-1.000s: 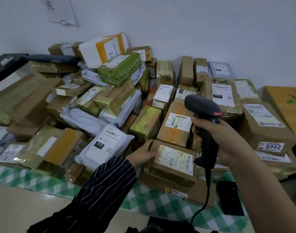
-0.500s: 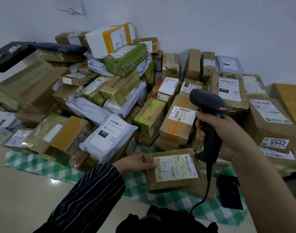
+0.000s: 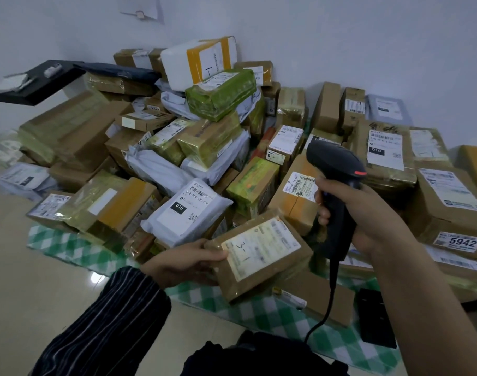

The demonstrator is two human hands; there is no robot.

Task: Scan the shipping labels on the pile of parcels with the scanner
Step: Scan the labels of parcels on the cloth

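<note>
Left hand [image 3: 183, 263] is pinching the small brown parcel [image 3: 270, 270] by its left edge, thumb on top, holding it just in front of the pile [image 3: 199, 147]. The right hand [image 3: 367, 218] has its fingers [image 3: 322, 185] wrapped round the scanner [image 3: 336, 191] handle. I'd tip the scanner's nose down onto that label [image 3: 260, 246] and keep the parcel flat and steady, since the glossy tape might glare.

The pale tiled floor [image 3: 28, 280] carried a green-and-white checked cloth [image 3: 261, 313], spread from 9 to 4 o'clock. On the cloth sat the pile of parcels [image 3: 232, 158], with a flat black object [image 3: 375, 318] at 4 o'clock.
</note>
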